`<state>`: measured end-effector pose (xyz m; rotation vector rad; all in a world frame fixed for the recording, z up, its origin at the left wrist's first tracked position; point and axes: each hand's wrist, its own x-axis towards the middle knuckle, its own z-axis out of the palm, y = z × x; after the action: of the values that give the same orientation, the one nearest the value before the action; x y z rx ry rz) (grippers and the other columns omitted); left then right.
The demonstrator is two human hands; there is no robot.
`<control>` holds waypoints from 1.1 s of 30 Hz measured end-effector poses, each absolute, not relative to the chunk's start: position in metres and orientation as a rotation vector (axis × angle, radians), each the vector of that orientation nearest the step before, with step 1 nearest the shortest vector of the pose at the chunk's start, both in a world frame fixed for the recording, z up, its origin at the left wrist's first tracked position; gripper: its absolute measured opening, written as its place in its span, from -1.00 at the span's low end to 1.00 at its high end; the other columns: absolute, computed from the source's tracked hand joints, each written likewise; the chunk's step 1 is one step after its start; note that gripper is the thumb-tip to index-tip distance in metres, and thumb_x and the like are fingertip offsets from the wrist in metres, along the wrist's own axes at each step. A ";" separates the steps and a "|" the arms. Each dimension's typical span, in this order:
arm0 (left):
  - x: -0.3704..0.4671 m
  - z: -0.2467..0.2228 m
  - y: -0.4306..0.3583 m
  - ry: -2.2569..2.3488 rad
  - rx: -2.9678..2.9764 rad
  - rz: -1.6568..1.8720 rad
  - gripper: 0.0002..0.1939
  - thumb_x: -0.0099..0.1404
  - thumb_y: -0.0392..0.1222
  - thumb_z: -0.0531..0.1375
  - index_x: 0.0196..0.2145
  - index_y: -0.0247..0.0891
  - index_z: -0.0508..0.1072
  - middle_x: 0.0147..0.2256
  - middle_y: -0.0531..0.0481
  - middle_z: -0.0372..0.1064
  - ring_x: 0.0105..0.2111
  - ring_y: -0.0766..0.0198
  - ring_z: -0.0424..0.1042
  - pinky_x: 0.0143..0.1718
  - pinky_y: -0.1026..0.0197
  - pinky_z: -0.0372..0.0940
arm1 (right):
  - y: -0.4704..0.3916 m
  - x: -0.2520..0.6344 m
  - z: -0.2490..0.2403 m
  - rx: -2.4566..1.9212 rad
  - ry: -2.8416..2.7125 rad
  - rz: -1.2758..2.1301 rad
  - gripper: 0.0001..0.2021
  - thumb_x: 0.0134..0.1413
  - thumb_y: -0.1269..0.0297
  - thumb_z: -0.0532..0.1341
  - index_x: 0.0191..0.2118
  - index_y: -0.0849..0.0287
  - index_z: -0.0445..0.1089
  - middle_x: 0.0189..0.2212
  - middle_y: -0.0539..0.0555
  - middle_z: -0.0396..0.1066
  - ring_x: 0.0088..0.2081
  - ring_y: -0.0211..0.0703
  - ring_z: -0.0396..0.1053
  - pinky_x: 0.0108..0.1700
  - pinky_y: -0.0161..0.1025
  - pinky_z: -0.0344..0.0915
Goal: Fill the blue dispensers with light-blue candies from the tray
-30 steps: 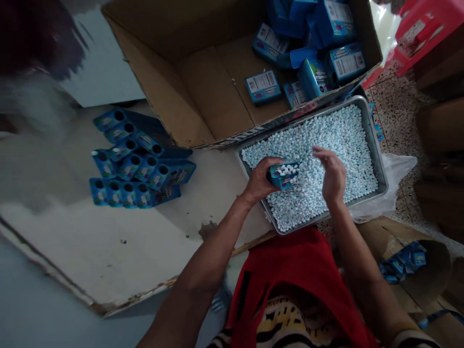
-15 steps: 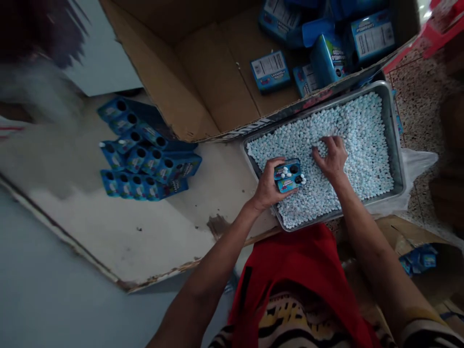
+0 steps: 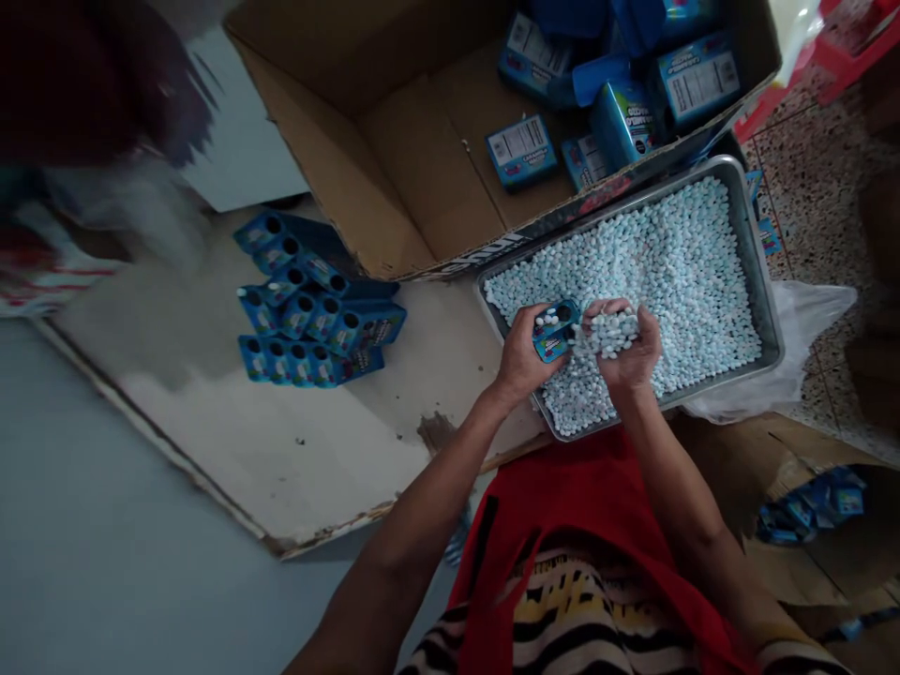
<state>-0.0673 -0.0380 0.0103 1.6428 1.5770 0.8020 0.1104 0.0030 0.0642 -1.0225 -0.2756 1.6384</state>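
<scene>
My left hand grips two small blue boxes side by side, with round holes in their tops and a few white candies on one. Beside them my right hand is palm up and cupped round a heap of pale candies. Both hands are over a metal tray filled with white and pale blue candies. Left of the tray, several blue boxes with dark holes in their tops stand grouped on the pale table.
An open cardboard box behind the tray holds several blue boxes. Clear plastic lies by the tray's right edge. At the lower right, a brown container holds more blue packs. A blurred dark shape is at upper left.
My right hand has turned palm up, lifted a heap of candies and moved left beside the blue boxes. My left hand still holds the boxes, now tilted. The whole view has shifted slightly.
</scene>
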 end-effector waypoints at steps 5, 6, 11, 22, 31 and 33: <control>-0.070 0.013 -0.037 1.562 1.782 0.779 -0.23 0.16 -0.04 0.52 0.23 -0.18 0.33 0.09 -0.18 0.47 0.11 -0.03 0.53 0.17 -0.04 0.46 | 0.008 0.084 0.073 -1.068 -0.679 1.369 -0.61 0.30 -0.12 0.16 -0.41 0.02 0.47 -0.30 0.08 0.54 -0.11 0.00 0.51 0.13 0.01 0.41; -0.073 0.014 -0.037 1.560 1.817 0.770 -0.23 0.17 -0.01 0.52 0.23 -0.19 0.33 0.09 -0.20 0.47 0.11 -0.04 0.52 0.18 -0.04 0.46 | 0.009 0.080 0.071 -1.100 -0.741 1.330 -0.61 0.32 -0.12 0.15 -0.41 0.02 0.46 -0.29 0.08 0.54 -0.11 0.01 0.50 0.12 0.02 0.40; -0.086 0.018 -0.039 1.535 1.953 0.625 -0.27 0.23 0.00 0.46 0.25 -0.25 0.33 0.06 -0.25 0.47 0.07 -0.07 0.52 0.13 -0.07 0.48 | 0.012 0.062 0.065 -1.167 -0.964 1.184 -0.56 0.41 -0.10 0.06 -0.40 0.03 0.44 -0.29 0.08 0.52 -0.13 0.00 0.50 0.08 0.02 0.41; -0.086 0.019 -0.037 1.548 1.923 0.757 -0.29 0.36 0.14 0.40 0.31 -0.21 0.33 0.10 -0.25 0.51 0.13 -0.06 0.54 0.22 -0.10 0.48 | -0.049 0.097 0.070 -1.281 -1.579 1.001 -0.52 0.52 -0.11 -0.05 0.06 -0.06 0.57 0.24 0.10 0.49 0.32 0.09 0.41 0.45 0.25 0.22; -0.067 0.008 -0.038 1.808 1.652 0.955 -0.03 0.24 0.22 0.49 0.45 -0.03 0.20 0.47 -0.32 0.10 0.46 -0.23 0.23 0.32 -0.23 0.43 | -0.054 0.194 0.003 -1.901 -1.963 0.708 -0.29 0.30 -0.19 0.27 0.42 0.05 0.30 0.43 0.35 0.20 0.46 0.38 0.15 0.45 0.42 0.11; -0.064 0.009 -0.057 1.886 1.562 1.001 -0.11 0.29 0.11 0.49 0.43 -0.06 0.23 0.34 -0.31 0.30 0.35 -0.15 0.40 0.23 -0.16 0.51 | -0.052 0.183 -0.012 -1.833 -2.090 0.755 -0.29 0.26 -0.17 0.32 0.41 0.03 0.34 0.44 0.34 0.21 0.44 0.39 0.17 0.43 0.38 0.14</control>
<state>-0.0641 -0.0570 0.0086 1.5621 1.8859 1.0011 0.1825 -0.0522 -0.0117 -1.8327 -2.0901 0.7549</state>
